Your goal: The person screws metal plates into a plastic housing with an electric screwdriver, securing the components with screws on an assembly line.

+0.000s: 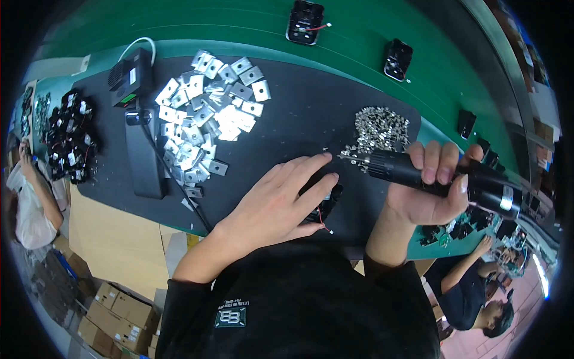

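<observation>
The screw pile (382,127) sits toward the far right corner of the black mat (299,113), close to the mat's right edge, where the teal surface (179,49) shows past it. To the pile's near right, the right hand (418,204) wraps round a black electric screwdriver (387,167), thumb and fingers pressed to its barrel. The bit points left, along the pile's near-left fringe; whether it touches a screw I cannot tell.

Nearer the person and left of the pile, the left hand (272,200) lies over a black housing (330,202) with a red wire (321,216), close to the mat's near edge. Its fingers are spread about the part; how firmly they hold it is hidden. A loose screw (324,149) lies just beyond the fingertips, left of the pile.

Well left of the pile, past a wide stretch of bare mat, are heaped metal plates (203,115), then a cable (161,157) and a black stand (143,158) crowding that side. Beyond the pile, housings rest apart on a green strip (353,42).
</observation>
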{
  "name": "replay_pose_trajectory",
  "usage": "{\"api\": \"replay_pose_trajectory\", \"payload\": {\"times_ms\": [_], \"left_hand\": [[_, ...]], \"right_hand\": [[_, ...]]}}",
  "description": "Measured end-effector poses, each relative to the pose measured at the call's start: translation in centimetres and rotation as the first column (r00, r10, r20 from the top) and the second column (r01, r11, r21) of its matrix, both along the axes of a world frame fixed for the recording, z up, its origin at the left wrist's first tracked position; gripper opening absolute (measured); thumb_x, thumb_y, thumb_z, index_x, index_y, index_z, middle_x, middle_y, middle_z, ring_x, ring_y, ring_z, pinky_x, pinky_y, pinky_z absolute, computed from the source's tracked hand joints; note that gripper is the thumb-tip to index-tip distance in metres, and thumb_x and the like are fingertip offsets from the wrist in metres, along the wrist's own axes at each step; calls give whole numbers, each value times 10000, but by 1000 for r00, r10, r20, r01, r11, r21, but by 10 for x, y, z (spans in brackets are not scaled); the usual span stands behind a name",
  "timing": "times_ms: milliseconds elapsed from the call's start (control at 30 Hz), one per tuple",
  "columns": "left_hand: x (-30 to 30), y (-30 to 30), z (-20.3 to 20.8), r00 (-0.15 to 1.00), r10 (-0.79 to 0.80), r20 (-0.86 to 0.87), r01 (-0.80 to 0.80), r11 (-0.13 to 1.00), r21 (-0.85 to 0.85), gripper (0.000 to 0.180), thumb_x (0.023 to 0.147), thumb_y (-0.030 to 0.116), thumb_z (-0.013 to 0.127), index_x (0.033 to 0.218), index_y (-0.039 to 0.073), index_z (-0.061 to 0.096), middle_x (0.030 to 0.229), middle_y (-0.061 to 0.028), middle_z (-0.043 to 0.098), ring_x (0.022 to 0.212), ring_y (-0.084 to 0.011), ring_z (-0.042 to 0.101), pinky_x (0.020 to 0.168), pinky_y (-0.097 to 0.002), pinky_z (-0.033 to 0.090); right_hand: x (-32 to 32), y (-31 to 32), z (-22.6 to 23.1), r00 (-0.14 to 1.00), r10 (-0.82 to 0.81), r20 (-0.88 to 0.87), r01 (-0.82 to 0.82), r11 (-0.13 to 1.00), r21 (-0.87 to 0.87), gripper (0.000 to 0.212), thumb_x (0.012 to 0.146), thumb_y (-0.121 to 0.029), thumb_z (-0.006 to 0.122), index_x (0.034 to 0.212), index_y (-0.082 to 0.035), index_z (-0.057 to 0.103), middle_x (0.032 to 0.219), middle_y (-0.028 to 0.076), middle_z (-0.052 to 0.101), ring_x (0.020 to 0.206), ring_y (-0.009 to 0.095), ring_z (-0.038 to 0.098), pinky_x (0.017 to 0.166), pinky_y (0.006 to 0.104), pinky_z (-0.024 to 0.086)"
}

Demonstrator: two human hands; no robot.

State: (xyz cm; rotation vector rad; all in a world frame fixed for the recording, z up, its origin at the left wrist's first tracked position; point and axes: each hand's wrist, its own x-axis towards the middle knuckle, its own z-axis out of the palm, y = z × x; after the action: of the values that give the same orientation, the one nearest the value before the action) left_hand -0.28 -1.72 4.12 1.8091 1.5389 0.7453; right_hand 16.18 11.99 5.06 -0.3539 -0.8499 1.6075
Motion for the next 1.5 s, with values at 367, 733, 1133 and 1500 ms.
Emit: {"api": "replay_pose_trajectory", "payload": {"times_ms": [367,733,1133,1500], "left_hand": [[-160,-101,35,381,851,-362,-721,518,460,702,586,147,761,1238,19,532,1139,-121,563,1047,-251,566,837,-335,474],[-340,-144,36,-53,877,-477,-731,291,617,714,687,483,766,1184,2,592,1225,-212,548,1152,-344,523,978,-413,413],[-375,-149,27,-222,694,-685,-784,291,549,860,728,745,569,1323,126,538,1468,-260,322,1351,-425,314,1035,-637,235],[-104,-33,24,710,582,-397,-529,813,246,315,707,184,774,960,42,654,857,-82,595,775,-274,588,688,-384,484]], "right_hand": [[46,6,-9,997,-29,69,26,999,37,463,873,-142,574,1299,-33,428,750,-6,381,668,97,387,640,277,318],[33,-4,-8,989,-59,134,56,998,22,427,886,-158,578,1265,-42,420,743,-10,389,653,86,402,647,263,343],[29,-4,1,997,19,69,-19,1000,2,386,876,-120,569,1240,-41,467,743,8,387,650,96,394,662,271,343],[27,-7,-2,996,60,59,-60,998,3,370,875,-135,569,1219,-78,442,738,0,428,653,101,433,661,276,355]]}}
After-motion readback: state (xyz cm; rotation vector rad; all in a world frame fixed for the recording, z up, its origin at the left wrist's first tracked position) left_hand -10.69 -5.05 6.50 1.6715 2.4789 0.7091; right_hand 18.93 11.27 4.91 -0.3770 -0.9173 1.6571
